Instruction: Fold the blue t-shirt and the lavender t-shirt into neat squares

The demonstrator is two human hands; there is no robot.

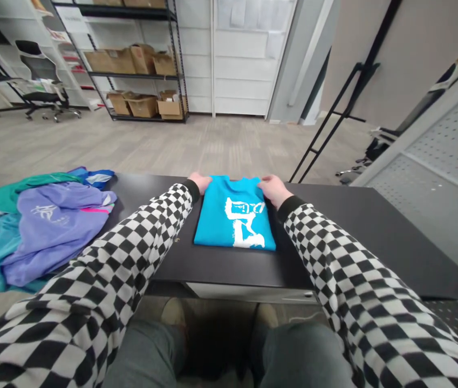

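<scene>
Got the blue tee (232, 221) folded down into a tidy rectangle, white print facing up, lying on the black desk (346, 237) right in front of me. My left hand (199, 182) and right hand (273, 191) are apart, one at each far corner of the fold and touching the cloth, though I can't tell if I'm actually pinching it. Over at the left end of the desk there's a loose heap (30, 226) of other clothes, with a purple top (54, 226) lying over green and light blue pieces, none of it folded yet.
</scene>
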